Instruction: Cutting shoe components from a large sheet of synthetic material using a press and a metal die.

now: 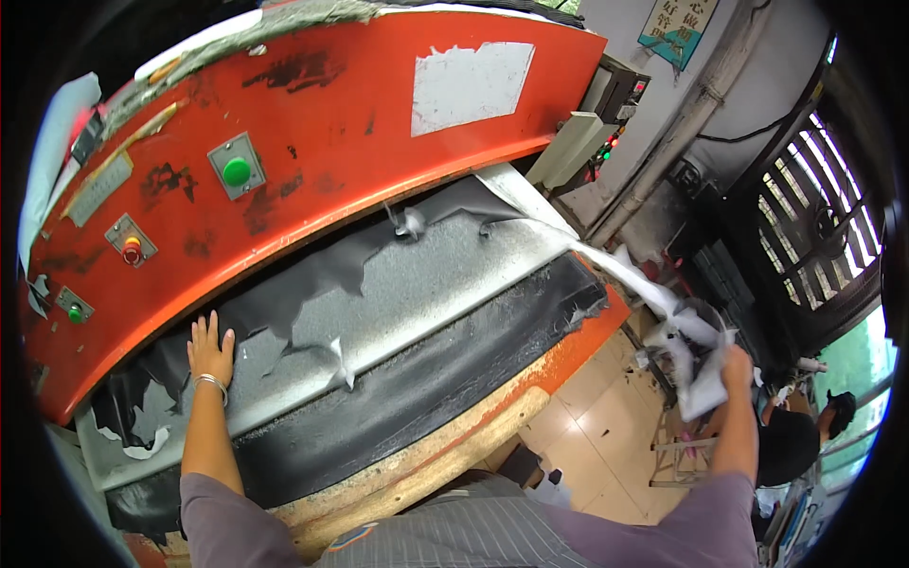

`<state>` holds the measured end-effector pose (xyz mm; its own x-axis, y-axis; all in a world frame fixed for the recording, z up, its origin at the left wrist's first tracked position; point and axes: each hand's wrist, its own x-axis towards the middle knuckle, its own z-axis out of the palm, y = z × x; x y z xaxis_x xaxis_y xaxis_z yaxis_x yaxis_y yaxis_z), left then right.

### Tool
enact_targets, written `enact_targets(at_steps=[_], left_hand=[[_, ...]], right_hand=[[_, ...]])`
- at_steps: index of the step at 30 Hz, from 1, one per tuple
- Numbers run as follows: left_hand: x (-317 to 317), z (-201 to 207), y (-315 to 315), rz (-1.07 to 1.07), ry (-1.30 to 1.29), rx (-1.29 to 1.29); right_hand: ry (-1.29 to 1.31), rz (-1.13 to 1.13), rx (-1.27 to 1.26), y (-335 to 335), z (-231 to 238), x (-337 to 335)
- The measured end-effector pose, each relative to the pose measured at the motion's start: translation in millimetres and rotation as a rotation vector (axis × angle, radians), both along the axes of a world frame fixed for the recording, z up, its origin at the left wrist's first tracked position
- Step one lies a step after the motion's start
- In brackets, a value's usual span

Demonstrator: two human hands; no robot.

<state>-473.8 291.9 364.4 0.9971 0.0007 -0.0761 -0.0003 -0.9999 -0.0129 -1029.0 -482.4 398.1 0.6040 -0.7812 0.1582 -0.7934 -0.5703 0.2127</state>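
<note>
My left hand (210, 348), a bracelet at its wrist, lies flat with fingers outstretched on a torn black sheet (369, 237) over the machine's bed. Grey-white material (417, 275) shows through the ragged gaps, and a small white scrap (343, 367) sticks up from it. Out to the right, my right hand (737, 371) is closed on a bunched strip of white material (699, 393). That strip trails back to the far right end of the bed and is blurred near the hand. Along the near side of the bed runs a black padded band (417, 383).
An orange machine front (341, 123) rises beyond the bed, with a green button (236, 171) and a red knob (132, 250). A worn wooden edge (445, 450) borders my side. A metal stool (677, 459) and another person (795, 440) are at the right.
</note>
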Motion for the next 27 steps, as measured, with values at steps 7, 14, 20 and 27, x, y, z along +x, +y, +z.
enact_targets(at_steps=[7,14,20,27], left_hand=[[-7.4,-16.0,-11.3,0.085,0.026,0.017],[-11.6,-10.3,-0.7,0.129,-0.015,0.031],[6.3,-21.8,4.5,0.128,0.003,0.048],[-24.1,-16.3,0.1,0.157,-0.088,0.017]], right_hand=[[-0.35,0.262,0.233,44.9,-60.1,129.4],[-0.125,0.684,0.427,173.8,-20.2,231.5],[0.13,-0.562,0.049,-10.2,-59.7,-165.3],[-0.449,-0.379,0.037,-81.7,-83.0,-78.5]])
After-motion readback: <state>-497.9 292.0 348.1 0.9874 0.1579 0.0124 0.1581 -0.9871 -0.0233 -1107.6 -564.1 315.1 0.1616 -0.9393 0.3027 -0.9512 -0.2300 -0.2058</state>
